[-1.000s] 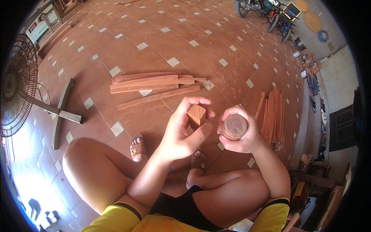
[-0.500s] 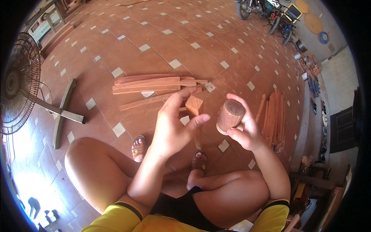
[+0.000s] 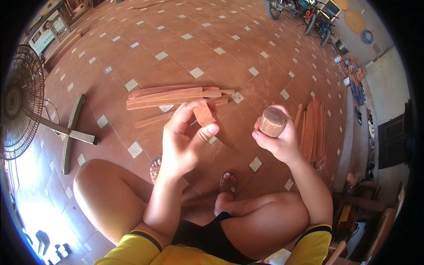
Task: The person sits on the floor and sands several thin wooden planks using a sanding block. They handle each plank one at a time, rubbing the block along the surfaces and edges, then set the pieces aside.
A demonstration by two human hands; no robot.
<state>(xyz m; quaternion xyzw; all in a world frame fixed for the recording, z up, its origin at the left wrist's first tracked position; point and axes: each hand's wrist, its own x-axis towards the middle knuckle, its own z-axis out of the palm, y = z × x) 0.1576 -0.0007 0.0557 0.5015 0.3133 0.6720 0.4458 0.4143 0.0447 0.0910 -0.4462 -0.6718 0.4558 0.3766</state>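
Observation:
My left hand (image 3: pixel 180 143) grips a reddish wooden strip (image 3: pixel 204 115) between thumb and fingers. Its squared end points up toward me, and the rest runs down and away, strongly foreshortened. To the right, my right hand (image 3: pixel 286 140) is wrapped round a short brown cylinder (image 3: pixel 273 123) with a dark round top and a rough-looking side, perhaps a sandpaper-covered block. The cylinder and the strip are apart. Beyond my left hand, a stack of similar wooden strips (image 3: pixel 168 97) lies on the floor.
A second bundle of wooden strips (image 3: pixel 314 128) lies to the right of my right hand. At the left stands a fan (image 3: pixel 22 101) on a cross-shaped base (image 3: pixel 73 132). Motorbikes and bicycles (image 3: pixel 309 17) are at the far right; shoes (image 3: pixel 370 128) line the right wall.
My left hand has moved left and tilted the wooden strip. My right hand has shifted slightly right and turned the cylinder more upright, widening the gap between the two.

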